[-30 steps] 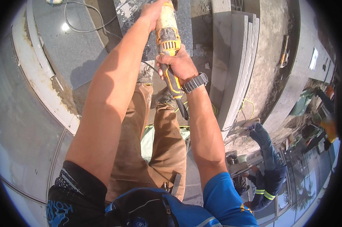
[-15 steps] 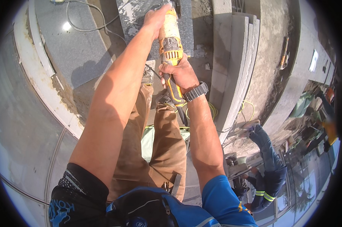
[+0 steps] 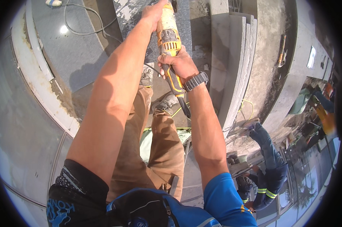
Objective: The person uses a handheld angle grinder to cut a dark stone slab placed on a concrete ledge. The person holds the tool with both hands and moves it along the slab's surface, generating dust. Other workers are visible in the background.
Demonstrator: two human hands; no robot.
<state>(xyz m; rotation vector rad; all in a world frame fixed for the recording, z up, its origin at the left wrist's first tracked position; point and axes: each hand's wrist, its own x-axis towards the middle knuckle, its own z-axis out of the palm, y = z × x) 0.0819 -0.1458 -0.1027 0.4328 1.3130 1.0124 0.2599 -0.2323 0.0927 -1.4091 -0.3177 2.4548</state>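
A yellow and black angle grinder (image 3: 169, 41) is held in both my hands, stretched out ahead of me over a dark grey stone slab (image 3: 184, 32) with white patches. My left hand (image 3: 154, 14) closes around its front end near the top edge. My right hand (image 3: 181, 65), below a dark wristwatch, is wrapped round the black rear handle. From that handle a black cord comes out toward me. The grinder's head and disc are mostly cut off by the picture's upper edge, so contact with the slab cannot be seen.
Long grey slabs (image 3: 235, 72) stand stacked at my right. A flat grey slab (image 3: 65, 49) lies at left, with a cable (image 3: 99, 24) across it. A wooden-handled tool (image 3: 282, 51) lies far right. Another person (image 3: 269, 170) bends at lower right. Yellow hose (image 3: 248, 109) trails behind the slabs.
The grinder and both hands have shifted slightly farther away, toward the top edge. My grip looks the same. The view has moved a little, showing more of my shoes.
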